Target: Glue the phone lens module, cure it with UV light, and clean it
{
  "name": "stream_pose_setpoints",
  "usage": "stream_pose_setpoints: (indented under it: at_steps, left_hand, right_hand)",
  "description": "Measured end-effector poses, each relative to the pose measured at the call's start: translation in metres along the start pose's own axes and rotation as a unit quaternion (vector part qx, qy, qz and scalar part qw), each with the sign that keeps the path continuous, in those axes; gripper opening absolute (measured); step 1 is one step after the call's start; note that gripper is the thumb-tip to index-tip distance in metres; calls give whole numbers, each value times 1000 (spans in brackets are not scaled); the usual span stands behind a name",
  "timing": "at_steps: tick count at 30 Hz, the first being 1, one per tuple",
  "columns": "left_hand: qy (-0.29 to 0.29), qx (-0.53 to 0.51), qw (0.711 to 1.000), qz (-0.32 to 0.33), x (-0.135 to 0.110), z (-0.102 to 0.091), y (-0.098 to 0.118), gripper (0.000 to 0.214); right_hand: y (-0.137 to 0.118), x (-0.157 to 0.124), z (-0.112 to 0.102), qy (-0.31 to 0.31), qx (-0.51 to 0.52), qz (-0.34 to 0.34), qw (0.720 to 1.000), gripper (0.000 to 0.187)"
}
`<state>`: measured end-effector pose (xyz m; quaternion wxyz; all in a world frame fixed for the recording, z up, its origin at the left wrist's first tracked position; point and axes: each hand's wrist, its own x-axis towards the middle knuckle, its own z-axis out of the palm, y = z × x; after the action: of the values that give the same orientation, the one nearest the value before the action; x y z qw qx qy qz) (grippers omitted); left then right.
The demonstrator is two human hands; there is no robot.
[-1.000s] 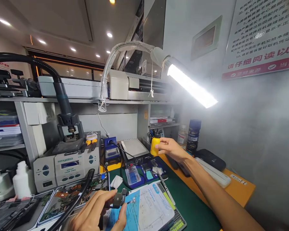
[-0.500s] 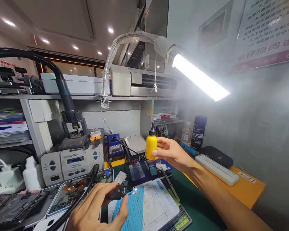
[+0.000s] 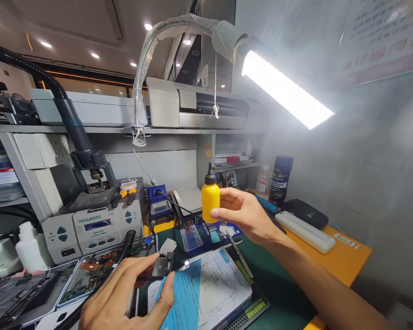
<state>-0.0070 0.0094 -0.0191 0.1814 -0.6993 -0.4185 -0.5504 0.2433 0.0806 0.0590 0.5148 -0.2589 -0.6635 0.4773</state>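
Observation:
My right hand [image 3: 242,214] grips a small yellow squeeze bottle [image 3: 210,205] with a black pointed nozzle cap. The bottle stands upright in the air above the back of the bench. Low on the left, my left hand [image 3: 124,293] pinches a small black electronic module [image 3: 160,266] between thumb and fingers; it has a little square block at its upper right. Just right of that hand lies a worn white and blue box [image 3: 223,284]. Part of the module is hidden by the fingers.
An opened phone-like tray of circuit boards [image 3: 92,275] and a grey rework station [image 3: 96,224] with a black hose stand on the left. Tweezers [image 3: 239,252] lie behind the box. A lit lamp [image 3: 282,87] hangs overhead. A spray can [image 3: 281,180] stands back right.
The view has shifted slightly, so most things sit further left and higher. Both hands keep their holds on the bottle and the module. The module looks tilted a little differently.

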Motion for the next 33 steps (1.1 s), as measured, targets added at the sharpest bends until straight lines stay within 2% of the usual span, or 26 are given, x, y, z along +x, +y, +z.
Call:
stream_pose_setpoints:
  at_steps: [4, 8, 15, 24, 33]
  left_hand:
    - [12, 9, 1000, 5, 7, -3, -2, 17]
    - [8, 29, 998, 63, 17, -7, -6, 21]
    - [-5, 72, 990, 119, 25, -16, -19, 37]
    - [-9, 112, 983, 149, 27, -18, -22, 39]
    - [-17, 110, 980, 167, 25, -20, -20, 43]
  right_hand:
    - [-2, -5, 4, -18, -6, 20, 1000, 41]
    - [-4, -15, 14, -74, -23, 82, 994, 38]
    - [-5, -34, 32, -175, -120, 194, 958, 33]
    - [-7, -36, 42, -216, -184, 283, 916, 33]
    - [-6, -38, 42, -223, -192, 301, 907, 32]
